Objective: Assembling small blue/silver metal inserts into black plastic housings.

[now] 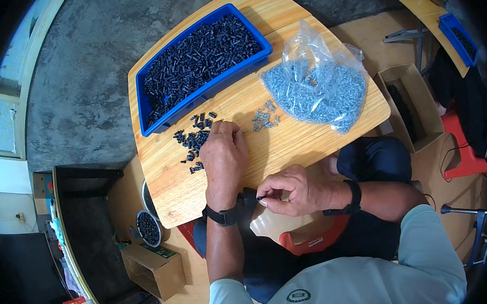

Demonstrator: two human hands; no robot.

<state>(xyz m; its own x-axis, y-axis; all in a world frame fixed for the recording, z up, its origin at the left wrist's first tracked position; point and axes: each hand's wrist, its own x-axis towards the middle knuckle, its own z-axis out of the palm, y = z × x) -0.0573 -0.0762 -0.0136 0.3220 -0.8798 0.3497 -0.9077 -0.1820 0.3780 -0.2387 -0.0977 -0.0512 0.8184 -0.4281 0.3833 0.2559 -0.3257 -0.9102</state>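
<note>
Right hand [290, 191], lower centre, pinches a black piece [260, 198]; left hand [223, 154] curls mid-frame at the black pile [197, 138], grip hidden! Picking, apparently; next calls for precise fingertips.

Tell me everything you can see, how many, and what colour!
wooden table: one, light brown, middle
blue tray: one, blue, table's far left
black pieces: too many to count, black, in the tray
loose pile: one, black, near the tray
plastic bag: one, clear, table's right
screws: too many to count, silvery, in the bag and beside it
second tray: one, blue, upper right
cardboard boxes: two, brown, floor left and right
bowls: two, pale-rimmed, floor left
red stool: one, red, far right
wristbands: two, black, both wrists
left hand: one, bare, beside the loose pile
right hand: one, bare, pinching a small black piece
</note>
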